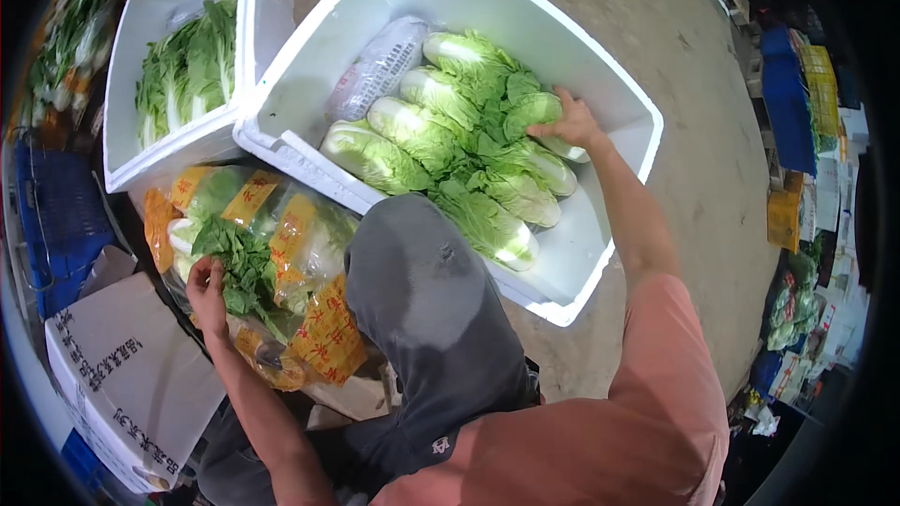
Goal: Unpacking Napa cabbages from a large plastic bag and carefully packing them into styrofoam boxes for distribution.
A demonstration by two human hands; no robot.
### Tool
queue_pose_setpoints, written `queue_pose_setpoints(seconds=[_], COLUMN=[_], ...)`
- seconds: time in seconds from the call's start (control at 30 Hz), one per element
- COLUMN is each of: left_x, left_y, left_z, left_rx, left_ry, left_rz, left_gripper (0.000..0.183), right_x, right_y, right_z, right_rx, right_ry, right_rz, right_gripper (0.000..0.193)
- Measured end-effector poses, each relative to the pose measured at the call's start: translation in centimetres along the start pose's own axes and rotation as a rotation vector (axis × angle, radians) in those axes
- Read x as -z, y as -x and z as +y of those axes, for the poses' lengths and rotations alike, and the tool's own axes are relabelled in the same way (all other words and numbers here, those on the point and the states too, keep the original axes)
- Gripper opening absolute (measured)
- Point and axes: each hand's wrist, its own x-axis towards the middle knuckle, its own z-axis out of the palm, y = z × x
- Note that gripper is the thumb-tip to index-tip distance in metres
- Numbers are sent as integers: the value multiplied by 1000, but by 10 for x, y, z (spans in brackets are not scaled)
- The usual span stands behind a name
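Crouched beside the big white foam box (pixel 630 145), we see our grey-trousered knee (pixel 422 281) nearest us, pressed against the box's near wall. Just left of the box, our left hand (pixel 208 295) pinches loose green leaves (pixel 242 262) lying on bagged cabbages with yellow labels (pixel 281 244), fingers partly closed on the leaves. A cardboard carton (pixel 122 375) sits nearer us, left of that pile. Inside the box, our right hand (pixel 574 124) curls over the top of one napa cabbage (pixel 539 117) in a packed row (pixel 441 145). Beyond the box's left corner, a second foam box (pixel 127 66) holds leafy greens (pixel 187 66).
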Motion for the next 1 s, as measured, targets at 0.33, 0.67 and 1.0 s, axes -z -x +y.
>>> queue_pose_setpoints(seconds=[0.33,0.67,1.0], left_x=[4,2,-9], left_y=[8,14,2], left_z=[-17,-18,-24], left_rx=[80,88,55], left_ry=[39,31,103], left_rz=[24,30,37], left_gripper=[34,32,30], right_x=[33,-5,-11], right_y=[2,3,15], right_z=[-14,-60,22], right_rx=[145,-168,127], right_ry=[178,363,-31], right_rz=[-28,-64,15], right_gripper=[100,106,94])
